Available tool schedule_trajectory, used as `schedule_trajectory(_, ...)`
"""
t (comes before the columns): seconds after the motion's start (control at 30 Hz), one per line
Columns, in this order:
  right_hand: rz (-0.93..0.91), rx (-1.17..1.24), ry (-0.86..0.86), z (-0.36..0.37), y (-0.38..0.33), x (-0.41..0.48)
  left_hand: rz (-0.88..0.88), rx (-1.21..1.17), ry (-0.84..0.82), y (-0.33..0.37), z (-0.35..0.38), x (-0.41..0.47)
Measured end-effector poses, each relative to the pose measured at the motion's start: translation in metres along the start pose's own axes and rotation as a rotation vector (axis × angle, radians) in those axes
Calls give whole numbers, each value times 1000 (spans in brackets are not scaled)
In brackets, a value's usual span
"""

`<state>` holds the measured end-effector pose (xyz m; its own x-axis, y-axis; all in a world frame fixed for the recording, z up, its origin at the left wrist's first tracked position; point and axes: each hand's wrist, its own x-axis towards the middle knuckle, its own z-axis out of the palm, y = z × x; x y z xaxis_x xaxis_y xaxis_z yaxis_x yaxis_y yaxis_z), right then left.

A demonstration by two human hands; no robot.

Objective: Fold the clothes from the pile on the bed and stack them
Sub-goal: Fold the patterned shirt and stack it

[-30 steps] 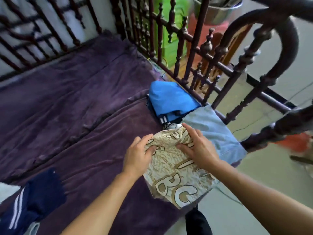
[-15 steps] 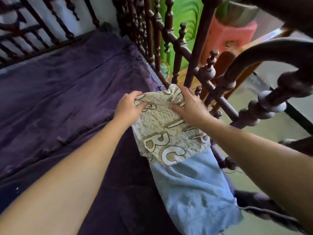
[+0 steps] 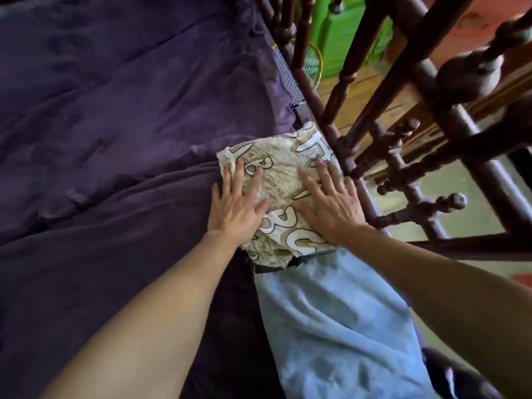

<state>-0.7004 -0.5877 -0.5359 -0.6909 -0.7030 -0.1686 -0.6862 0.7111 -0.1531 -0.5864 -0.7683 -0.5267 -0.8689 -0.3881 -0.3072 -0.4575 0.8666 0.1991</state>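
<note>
The folded beige lettered garment [image 3: 277, 168] lies on the purple bed [image 3: 115, 139] against the wooden railing [image 3: 325, 116], its near edge over a light-blue garment [image 3: 339, 326]. Left hand [image 3: 236, 208] and right hand [image 3: 331, 205] press flat on it, fingers [image 3: 323, 171] spread.

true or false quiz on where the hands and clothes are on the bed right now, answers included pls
1. The left hand and the right hand both lie flat on the beige lettered garment. True.
2. The left hand is curled round a hanger. False: its fingers are straight, pressing on the garment, and it holds nothing.
3. The light blue garment lies nearer the person than the beige one. True.
4. The blanket on the bed is bright red. False: the bed cover is dark purple.
5. The beige garment sits mid-bed, far from any edge. False: it lies right beside the wooden bed rail.
</note>
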Motion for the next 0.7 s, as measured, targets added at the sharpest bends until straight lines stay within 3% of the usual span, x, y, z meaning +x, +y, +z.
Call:
schedule_trajectory(0.2,94,53,-32,58,-8,11,34,-100,-4,-27,45,30)
schedule_trajectory(0.4,96,-3,-54,45,-14,9,35,-138,-90,-28,28,29)
schedule_trajectory(0.6,172,-69,-229,-5,-32,-17,103,-84,-47,-18,-24,-48)
schedule_trajectory(0.7,131,-95,-218,-39,-50,-45,49,-99,-11,-28,-40,-115)
